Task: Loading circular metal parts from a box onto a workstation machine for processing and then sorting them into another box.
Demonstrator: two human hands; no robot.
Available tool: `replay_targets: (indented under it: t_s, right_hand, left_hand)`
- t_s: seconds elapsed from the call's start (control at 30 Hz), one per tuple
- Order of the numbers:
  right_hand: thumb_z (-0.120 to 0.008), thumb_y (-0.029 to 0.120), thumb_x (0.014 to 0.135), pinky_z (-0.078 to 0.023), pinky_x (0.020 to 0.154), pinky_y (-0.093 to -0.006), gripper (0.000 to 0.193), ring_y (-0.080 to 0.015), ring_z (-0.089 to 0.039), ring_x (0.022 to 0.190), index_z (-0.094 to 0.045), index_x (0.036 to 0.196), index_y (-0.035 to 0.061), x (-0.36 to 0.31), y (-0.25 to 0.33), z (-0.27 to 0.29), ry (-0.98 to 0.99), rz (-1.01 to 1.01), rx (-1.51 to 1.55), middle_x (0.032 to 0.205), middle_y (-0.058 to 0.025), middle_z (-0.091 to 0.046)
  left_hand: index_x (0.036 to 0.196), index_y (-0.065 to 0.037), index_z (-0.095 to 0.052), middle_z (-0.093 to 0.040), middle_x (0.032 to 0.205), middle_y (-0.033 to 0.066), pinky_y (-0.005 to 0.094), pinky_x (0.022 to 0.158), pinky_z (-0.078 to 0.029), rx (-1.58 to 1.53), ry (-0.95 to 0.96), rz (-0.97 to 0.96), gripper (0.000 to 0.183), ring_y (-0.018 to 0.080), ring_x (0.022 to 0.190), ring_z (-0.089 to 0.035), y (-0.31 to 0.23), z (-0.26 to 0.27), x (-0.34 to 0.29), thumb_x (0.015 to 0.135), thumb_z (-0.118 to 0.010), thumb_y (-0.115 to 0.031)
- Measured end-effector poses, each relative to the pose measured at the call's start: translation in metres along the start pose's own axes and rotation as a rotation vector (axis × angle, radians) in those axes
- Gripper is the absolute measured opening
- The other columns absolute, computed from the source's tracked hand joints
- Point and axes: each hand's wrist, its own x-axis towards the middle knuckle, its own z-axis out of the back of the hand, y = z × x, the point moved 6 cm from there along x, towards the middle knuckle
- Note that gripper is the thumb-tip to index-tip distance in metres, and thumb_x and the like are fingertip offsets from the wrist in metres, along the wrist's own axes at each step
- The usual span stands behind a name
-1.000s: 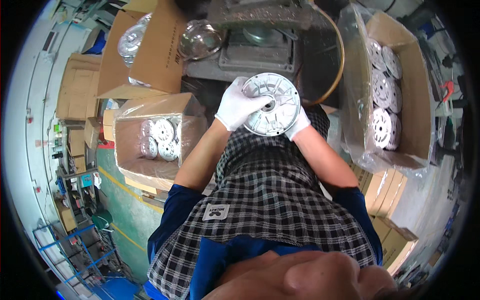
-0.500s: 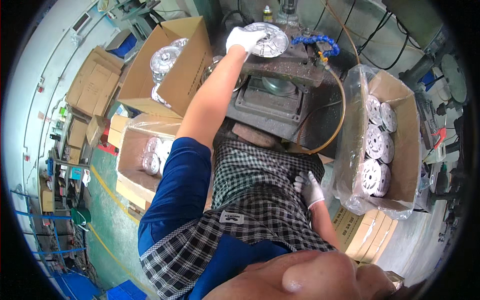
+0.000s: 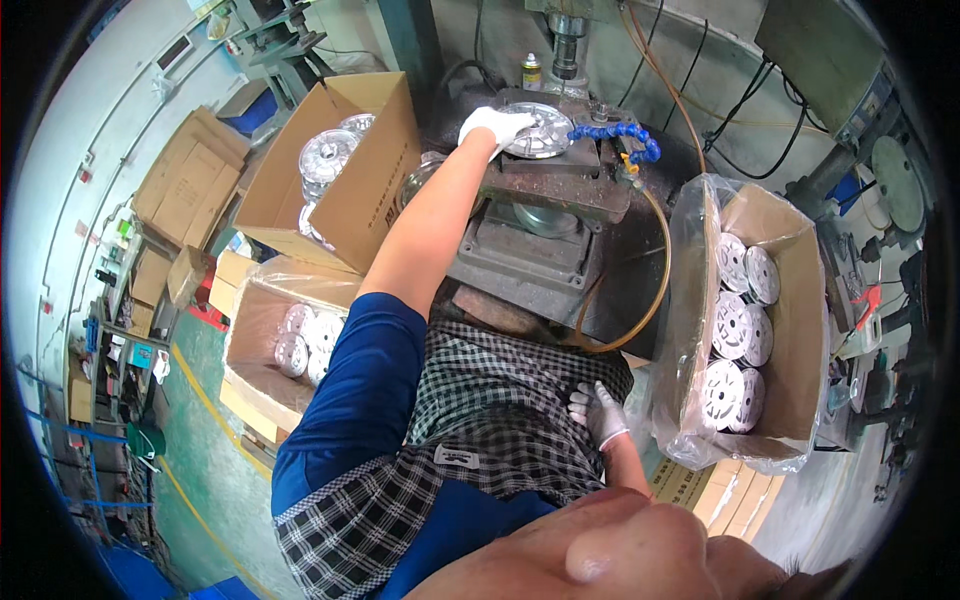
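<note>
Since the earliest view, the round silver cast-metal disc with a ribbed face has moved from both hands in front of the apron out to the dark grey metal drilling machine. It now lies on top of the machine's raised plate, flatter than half a second ago, with the blue segmented hose at its right edge. The part is thus at the machine, and one hand alone attends to it.

The white-gloved left hand reaches over the disc's left side, fingers together on its face; the thumb is hidden, so I cannot tell whether it pinches the rim. The white-gloved right hand is off the disc, loosely spread and empty, against the black-and-white checked apron nearer the person than the machine.

Left of the machine, a tall brown cardboard box holds shiny silver round parts. Below that, a plastic-lined cardboard box contains pale slotted discs, partly hidden by the sleeve. Right of the machine, a long cardboard box with a clear plastic liner holds overlapping pale slotted discs in a column.
</note>
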Motion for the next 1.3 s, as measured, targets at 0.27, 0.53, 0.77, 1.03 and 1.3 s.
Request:
replay_targets:
  t_s: [0.27,0.53,0.77,1.03,1.3]
  right_hand:
    - [-0.042,0.050,0.094,-0.048,0.081,-0.0386,0.060,-0.0267,-0.057,0.090,-0.045,0.128,0.0011,0.008,-0.003,0.006,0.017,-0.006,-0.035,0.108,-0.0156,-0.058]
    - [-0.043,0.050,0.093,-0.047,0.079,-0.0369,0.058,-0.0245,-0.056,0.087,-0.044,0.125,0.0016,0.002,0.000,0.001,0.025,0.037,-0.018,0.103,-0.0131,-0.058]
    - [-0.040,0.050,0.094,-0.048,0.079,-0.0379,0.059,-0.0256,-0.058,0.088,-0.045,0.126,0.0006,0.014,0.004,0.003,0.011,-0.007,-0.027,0.106,-0.0142,-0.059]
    - [-0.041,0.048,0.095,-0.050,0.072,-0.0362,0.055,-0.0246,-0.060,0.080,-0.046,0.124,0.0023,0.011,0.003,0.007,0.006,-0.036,0.056,0.100,-0.0120,-0.061]
    - [-0.047,0.049,0.092,-0.052,0.071,-0.0340,0.054,-0.0230,-0.063,0.082,-0.048,0.122,0.0044,0.010,0.003,0.008,0.030,-0.071,0.122,0.102,-0.0120,-0.062]
  left_hand:
    - [0.113,0.004,-0.061,-0.061,0.117,0.0193,0.0331,0.090,-0.045,0.086,0.062,-0.035,0.084,0.0282,0.107,-0.060,-0.003,0.012,-0.004,0.066,-0.064,-0.066]
    - [0.114,0.002,-0.061,-0.061,0.117,0.0163,0.0339,0.090,-0.045,0.022,0.012,-0.073,0.082,0.0283,0.106,-0.059,0.000,0.011,-0.003,0.064,-0.067,-0.063]
    - [0.124,0.010,-0.050,-0.055,0.125,0.0221,0.0328,0.095,-0.041,0.007,0.086,-0.033,0.090,0.0292,0.113,-0.054,-0.011,0.019,-0.022,0.065,-0.073,-0.054]
    - [0.118,-0.001,-0.060,-0.060,0.120,0.0150,0.0341,0.091,-0.045,0.012,0.010,-0.028,0.086,0.0269,0.110,-0.058,0.008,0.007,0.007,0.062,-0.066,-0.066]
    - [0.121,0.007,-0.053,-0.058,0.120,0.0200,0.0320,0.093,-0.043,0.028,0.092,-0.040,0.088,0.0267,0.109,-0.057,-0.003,0.015,-0.012,0.065,-0.069,-0.059]
